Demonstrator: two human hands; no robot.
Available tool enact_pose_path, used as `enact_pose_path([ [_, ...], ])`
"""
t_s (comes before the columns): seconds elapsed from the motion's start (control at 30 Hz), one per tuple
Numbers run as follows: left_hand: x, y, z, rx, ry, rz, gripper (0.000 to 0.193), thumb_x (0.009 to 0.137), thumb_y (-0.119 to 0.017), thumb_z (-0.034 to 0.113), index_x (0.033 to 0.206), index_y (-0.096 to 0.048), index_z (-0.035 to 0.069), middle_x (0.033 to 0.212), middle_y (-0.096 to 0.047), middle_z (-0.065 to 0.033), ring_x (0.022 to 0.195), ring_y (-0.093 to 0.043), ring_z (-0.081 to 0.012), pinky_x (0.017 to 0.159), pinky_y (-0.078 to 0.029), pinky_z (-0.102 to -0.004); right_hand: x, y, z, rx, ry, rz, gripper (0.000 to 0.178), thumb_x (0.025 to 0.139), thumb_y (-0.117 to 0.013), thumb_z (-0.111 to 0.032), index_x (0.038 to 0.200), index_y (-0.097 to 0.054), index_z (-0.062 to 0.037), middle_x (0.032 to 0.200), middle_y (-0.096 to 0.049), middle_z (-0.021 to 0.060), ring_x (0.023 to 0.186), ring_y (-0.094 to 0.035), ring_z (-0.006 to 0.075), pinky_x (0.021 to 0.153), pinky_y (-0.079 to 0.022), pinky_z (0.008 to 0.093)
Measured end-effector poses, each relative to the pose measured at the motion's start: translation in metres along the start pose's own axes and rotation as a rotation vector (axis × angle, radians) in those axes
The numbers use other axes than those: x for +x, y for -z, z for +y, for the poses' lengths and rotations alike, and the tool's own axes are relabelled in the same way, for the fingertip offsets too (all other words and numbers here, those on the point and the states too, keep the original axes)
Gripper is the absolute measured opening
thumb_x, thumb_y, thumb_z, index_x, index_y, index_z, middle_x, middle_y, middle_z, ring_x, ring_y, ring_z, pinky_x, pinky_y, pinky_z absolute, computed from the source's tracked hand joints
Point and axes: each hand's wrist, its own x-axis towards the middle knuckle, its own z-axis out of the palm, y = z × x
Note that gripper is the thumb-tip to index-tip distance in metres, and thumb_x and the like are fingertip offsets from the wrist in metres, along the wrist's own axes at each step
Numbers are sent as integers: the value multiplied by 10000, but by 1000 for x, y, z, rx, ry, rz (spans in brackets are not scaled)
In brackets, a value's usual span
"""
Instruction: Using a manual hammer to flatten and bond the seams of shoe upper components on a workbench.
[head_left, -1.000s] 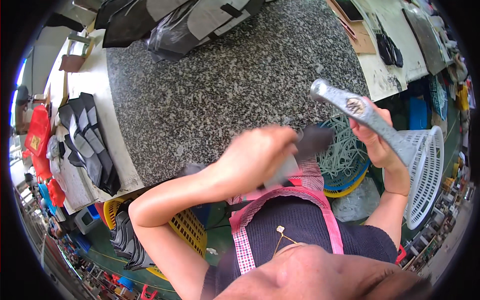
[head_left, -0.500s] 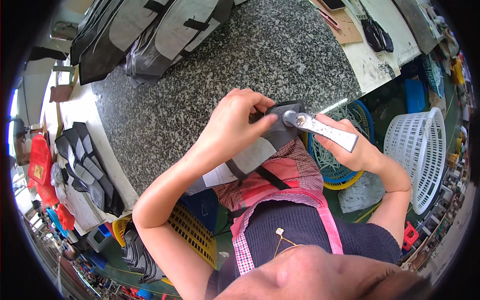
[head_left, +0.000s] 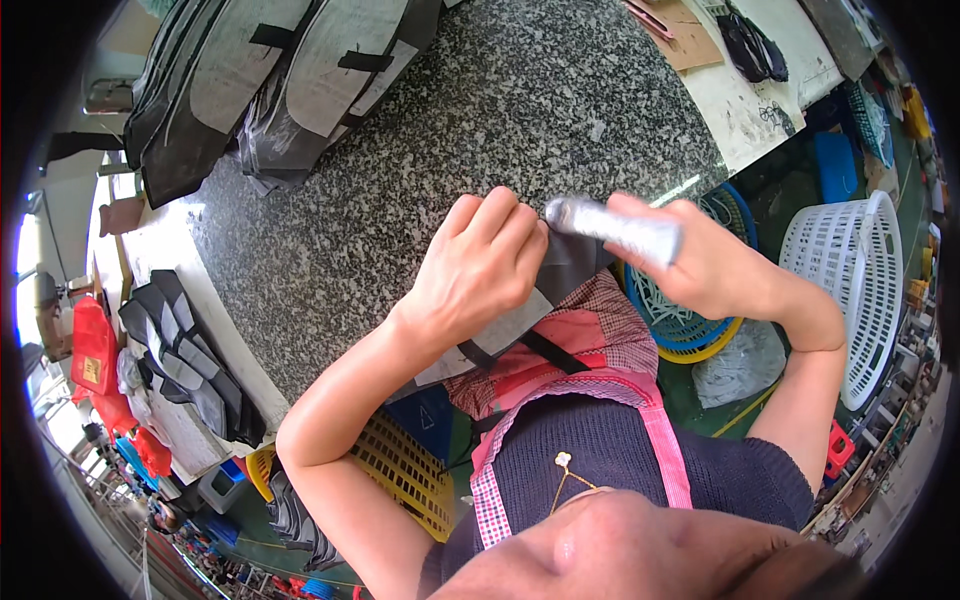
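My left hand (head_left: 478, 270) presses down on a grey and white fabric piece with black straps (head_left: 540, 320) at the near edge of the speckled granite table (head_left: 420, 150). In my right hand (head_left: 700, 265) I grip the handle of a silvery metal tool (head_left: 615, 228); its blurred head sits on the fabric right beside my left fingertips. The fabric hangs partly over the table edge onto my pink checked apron (head_left: 590, 350).
A stack of grey fabric panels with black straps (head_left: 270, 80) lies at the table's far left. Dark cut pieces (head_left: 185, 350) rest on a white side bench. A white plastic basket (head_left: 865, 290), blue and yellow baskets (head_left: 690, 320) and a yellow crate (head_left: 405, 475) stand on the floor.
My right hand brought the raised metal tool down onto the fabric at the table edge. My left hand shifted onto the fabric and holds it flat.
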Motion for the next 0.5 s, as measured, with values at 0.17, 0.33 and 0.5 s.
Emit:
enact_pose_path([
  [0.17,-4,-4,-1,58,-16,71,248,675,-646,143,888,-652,16,836,-529,-32,884,-533,-186,713,-425,-311,1,2,-8,29,-3,187,216,986,-542,-112,1148,-559,29,664,-581,209,654,-619,445,565,-485,371],
  [0.33,-4,6,-1,-85,246,108,234,724,-799,156,921,-732,50,841,-644,-4,804,-562,-191,717,-439,-331,5,-4,-10,-3,-408,-272,358,967,-626,-99,1298,-580,28,913,-685,193,885,-640,270,797,-469,397],
  [0.5,-14,-2,-2,-533,523,134,146,692,-844,82,808,-762,47,783,-646,-36,763,-574,-219,667,-482,-348,3,-3,-1,18,-316,-182,454,959,-632,-87,1376,-514,48,936,-675,170,808,-575,249,805,-456,346],
])
